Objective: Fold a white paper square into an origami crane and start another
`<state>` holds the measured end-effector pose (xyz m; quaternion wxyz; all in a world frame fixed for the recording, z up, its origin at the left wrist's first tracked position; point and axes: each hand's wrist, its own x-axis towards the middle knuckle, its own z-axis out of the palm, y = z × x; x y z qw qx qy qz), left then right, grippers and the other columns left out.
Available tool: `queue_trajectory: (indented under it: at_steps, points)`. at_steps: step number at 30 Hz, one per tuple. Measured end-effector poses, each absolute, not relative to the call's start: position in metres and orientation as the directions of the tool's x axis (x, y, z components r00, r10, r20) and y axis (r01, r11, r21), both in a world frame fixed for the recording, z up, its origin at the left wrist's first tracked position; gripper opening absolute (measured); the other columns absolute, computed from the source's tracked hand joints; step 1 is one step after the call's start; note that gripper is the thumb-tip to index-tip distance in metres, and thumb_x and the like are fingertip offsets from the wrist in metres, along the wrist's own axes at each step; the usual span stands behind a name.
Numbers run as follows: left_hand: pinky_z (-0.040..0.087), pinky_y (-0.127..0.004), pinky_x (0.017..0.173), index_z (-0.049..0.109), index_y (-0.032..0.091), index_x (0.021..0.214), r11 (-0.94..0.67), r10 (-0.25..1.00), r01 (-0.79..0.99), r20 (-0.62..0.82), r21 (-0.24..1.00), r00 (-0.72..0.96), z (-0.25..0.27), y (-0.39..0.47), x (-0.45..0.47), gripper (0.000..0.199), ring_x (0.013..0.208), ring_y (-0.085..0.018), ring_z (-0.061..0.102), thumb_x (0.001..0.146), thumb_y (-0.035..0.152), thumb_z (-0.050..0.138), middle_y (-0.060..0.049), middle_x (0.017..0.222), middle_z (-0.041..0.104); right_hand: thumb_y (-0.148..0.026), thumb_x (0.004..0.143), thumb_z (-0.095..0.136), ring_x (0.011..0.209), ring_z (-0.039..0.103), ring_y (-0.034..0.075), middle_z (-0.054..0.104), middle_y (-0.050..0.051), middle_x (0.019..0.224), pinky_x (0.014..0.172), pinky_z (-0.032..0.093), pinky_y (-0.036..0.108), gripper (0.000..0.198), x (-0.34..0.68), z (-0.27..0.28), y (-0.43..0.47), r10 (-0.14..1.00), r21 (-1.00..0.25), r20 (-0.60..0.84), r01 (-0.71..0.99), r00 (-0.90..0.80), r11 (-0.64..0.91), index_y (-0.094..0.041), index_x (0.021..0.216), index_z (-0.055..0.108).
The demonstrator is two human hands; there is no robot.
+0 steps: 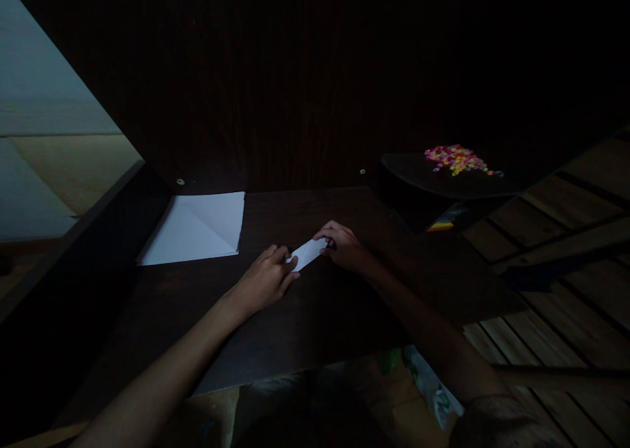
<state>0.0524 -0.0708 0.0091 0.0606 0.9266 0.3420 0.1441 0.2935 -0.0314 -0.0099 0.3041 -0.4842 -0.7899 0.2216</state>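
Note:
A small white piece of folded paper [308,255] lies slantwise just above the dark tabletop [295,330], between my two hands. My left hand [268,274] grips its lower left end, with the thumb on top. At the upper right end, the fingers and thumb of my right hand [342,246] close round the paper's edge. Both ends are partly covered by fingers. To the left of my left hand rests a stack of white paper sheets [197,228], the top one marked by a diagonal crease.
A pile of small colourful pieces [457,159] sits on a dark rounded shelf [413,169] at the right. A dark panel [270,94] rises behind the tabletop, and a low side board [73,238] borders it on the left. Wooden slats [581,238] stand at the right.

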Motion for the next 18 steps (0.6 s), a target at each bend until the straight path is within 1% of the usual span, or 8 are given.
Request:
queue_trajectory:
  at_steps: [2, 7, 9, 11, 13, 18]
  points:
    - [0.048, -0.038, 0.084, 0.064, 0.012, 0.114, -0.765, 0.644, 0.608, 0.226, 0.213, 0.731, 0.0085, -0.0702, 0.0518, 0.029, 0.092, -0.024, 0.051, 0.095, 0.028, 0.05, -0.011, 0.099, 0.054, 0.0, 0.066, 0.07, 0.077, 0.055, 0.014, 0.06, 0.003, 0.095, 0.067, 0.048, 0.028, 0.032, 0.2951, -0.0074, -0.0319, 0.899, -0.659, 0.259, 0.616, -0.353, 0.432, -0.021, 0.092, 0.07]
    - [0.049, -0.04, 0.084, 0.066, 0.013, 0.113, -0.755, 0.655, 0.612, 0.232, 0.233, 0.719, 0.0059, -0.0689, 0.0509, 0.029, 0.092, -0.024, 0.05, 0.095, 0.029, 0.049, -0.011, 0.1, 0.054, -0.005, 0.068, 0.07, 0.081, 0.059, 0.014, 0.061, 0.004, 0.096, 0.071, 0.049, 0.028, 0.019, 0.2966, -0.0006, -0.0319, 0.909, -0.72, 0.177, 0.58, -0.377, 0.38, -0.019, 0.081, 0.072]
    - [0.049, -0.04, 0.085, 0.066, 0.014, 0.113, -0.757, 0.653, 0.607, 0.244, 0.242, 0.716, 0.0052, -0.069, 0.051, 0.029, 0.092, -0.023, 0.05, 0.095, 0.029, 0.048, -0.011, 0.1, 0.054, -0.01, 0.071, 0.072, 0.083, 0.06, 0.015, 0.061, 0.004, 0.094, 0.074, 0.049, 0.03, 0.012, 0.2959, 0.0002, -0.0328, 0.912, -0.708, 0.176, 0.596, -0.37, 0.379, -0.019, 0.079, 0.072]
    - [0.048, -0.04, 0.087, 0.066, 0.013, 0.113, -0.756, 0.654, 0.606, 0.243, 0.248, 0.716, 0.0049, -0.0693, 0.0514, 0.032, 0.093, -0.023, 0.05, 0.096, 0.031, 0.047, -0.011, 0.1, 0.054, -0.019, 0.073, 0.075, 0.085, 0.06, 0.016, 0.06, 0.004, 0.092, 0.079, 0.047, 0.033, 0.004, 0.2949, -0.0008, -0.0339, 0.909, -0.677, 0.193, 0.621, -0.37, 0.396, -0.02, 0.077, 0.073]
    - [0.048, -0.04, 0.087, 0.067, 0.012, 0.113, -0.749, 0.662, 0.613, 0.235, 0.254, 0.712, 0.0045, -0.0696, 0.0522, 0.035, 0.093, -0.024, 0.05, 0.097, 0.033, 0.044, -0.012, 0.1, 0.053, -0.025, 0.074, 0.076, 0.087, 0.059, 0.017, 0.06, 0.003, 0.09, 0.082, 0.046, 0.034, 0.007, 0.2941, -0.003, -0.0348, 0.901, -0.653, 0.209, 0.631, -0.38, 0.418, -0.02, 0.075, 0.072]
    - [0.048, -0.039, 0.084, 0.069, 0.013, 0.106, -0.736, 0.677, 0.625, 0.258, 0.26, 0.689, 0.0021, -0.0697, 0.0543, 0.033, 0.091, -0.023, 0.05, 0.097, 0.032, 0.044, -0.011, 0.097, 0.053, -0.024, 0.074, 0.077, 0.089, 0.055, 0.018, 0.058, 0.003, 0.089, 0.082, 0.043, 0.034, 0.009, 0.2916, -0.0083, -0.0352, 0.888, -0.619, 0.246, 0.642, -0.389, 0.452, -0.019, 0.073, 0.069]
